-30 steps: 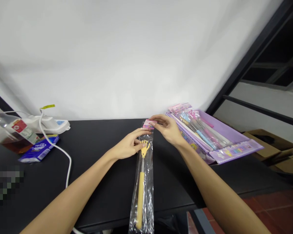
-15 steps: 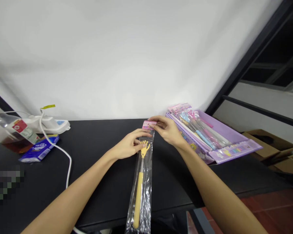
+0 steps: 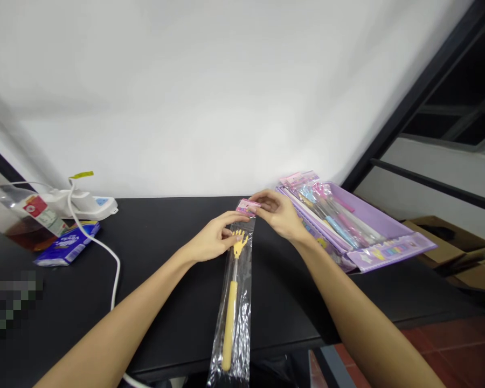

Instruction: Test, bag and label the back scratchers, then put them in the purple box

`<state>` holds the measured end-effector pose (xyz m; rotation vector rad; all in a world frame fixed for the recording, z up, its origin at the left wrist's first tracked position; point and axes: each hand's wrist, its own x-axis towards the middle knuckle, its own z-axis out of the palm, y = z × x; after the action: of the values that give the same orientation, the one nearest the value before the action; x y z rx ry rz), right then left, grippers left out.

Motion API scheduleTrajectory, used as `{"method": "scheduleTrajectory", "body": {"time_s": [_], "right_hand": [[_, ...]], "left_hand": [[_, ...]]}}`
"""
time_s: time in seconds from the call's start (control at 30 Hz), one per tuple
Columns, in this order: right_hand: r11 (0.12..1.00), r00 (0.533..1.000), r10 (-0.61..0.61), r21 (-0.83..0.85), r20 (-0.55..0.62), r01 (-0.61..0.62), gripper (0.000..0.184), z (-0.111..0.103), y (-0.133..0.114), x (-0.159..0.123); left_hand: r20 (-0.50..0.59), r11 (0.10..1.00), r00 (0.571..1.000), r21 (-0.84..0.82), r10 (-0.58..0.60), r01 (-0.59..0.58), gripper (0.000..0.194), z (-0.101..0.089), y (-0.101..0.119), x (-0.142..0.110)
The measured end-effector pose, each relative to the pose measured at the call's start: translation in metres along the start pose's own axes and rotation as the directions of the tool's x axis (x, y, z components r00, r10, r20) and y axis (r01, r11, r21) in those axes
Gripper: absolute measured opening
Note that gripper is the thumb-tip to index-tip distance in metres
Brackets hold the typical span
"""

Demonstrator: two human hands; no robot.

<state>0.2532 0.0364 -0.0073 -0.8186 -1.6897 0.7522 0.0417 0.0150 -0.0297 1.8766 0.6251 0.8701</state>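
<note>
A yellow back scratcher [image 3: 231, 302] lies in a clear plastic bag [image 3: 241, 302] on the black table, its hand-shaped head [image 3: 239, 244] near my hands. A pink header card [image 3: 248, 207] tops the bag. My right hand [image 3: 277, 214] pinches that card from the right. My left hand [image 3: 212, 237] holds the upper bag from the left, its fingers just above the yellow head.
To the right, a purple tray [image 3: 390, 252] holds several packaged pens. On the black table [image 3: 161, 318] at left lie a blue packet [image 3: 67, 245], a clear bottle [image 3: 20, 218], a white power strip [image 3: 83, 203] and its white cable [image 3: 115, 264]. Cardboard boxes [image 3: 448, 242] stand beyond.
The bag's lower end has swung slightly left, and the pink card now tilts a little. Both hands stay on the bag.
</note>
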Motion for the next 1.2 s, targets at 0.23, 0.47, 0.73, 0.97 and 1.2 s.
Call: {"method": "scheduleTrajectory", "body": {"time_s": [0.23,0.47,0.73,0.97,1.2], "right_hand": [[0.997,0.999,0.043,0.071,-0.018,-0.041,0.023,-0.0026,-0.0003,0.0013],[0.999,0.995,0.035,-0.041,0.097,-0.031,0.024,-0.0051,-0.0038,-0.0012],[0.977,0.991,0.006,-0.213,0.135,0.023,0.027,-0.0038,-0.0084,-0.0037],[0.987,0.986,0.039,-0.159,0.163,-0.013,0.033,-0.0034,-0.005,-0.0037],[0.989,0.993,-0.034,-0.142,0.115,0.051,0.029,-0.0019,0.0001,-0.0036]], "left_hand": [[0.001,1.0,1.0,0.015,0.019,-0.019,0.037,0.0012,-0.0001,-0.0001],[0.0,1.0,1.0,0.007,0.029,-0.029,0.024,-0.0001,0.0001,-0.0007],[0.022,1.0,1.0,-0.025,0.002,-0.001,0.014,-0.0009,0.0053,-0.001],[0.003,0.999,1.0,-0.051,-0.019,0.019,0.015,-0.0008,0.0033,-0.0002],[-0.04,0.99,0.989,-0.031,-0.14,0.139,0.011,-0.0031,0.0037,0.0001]]}}
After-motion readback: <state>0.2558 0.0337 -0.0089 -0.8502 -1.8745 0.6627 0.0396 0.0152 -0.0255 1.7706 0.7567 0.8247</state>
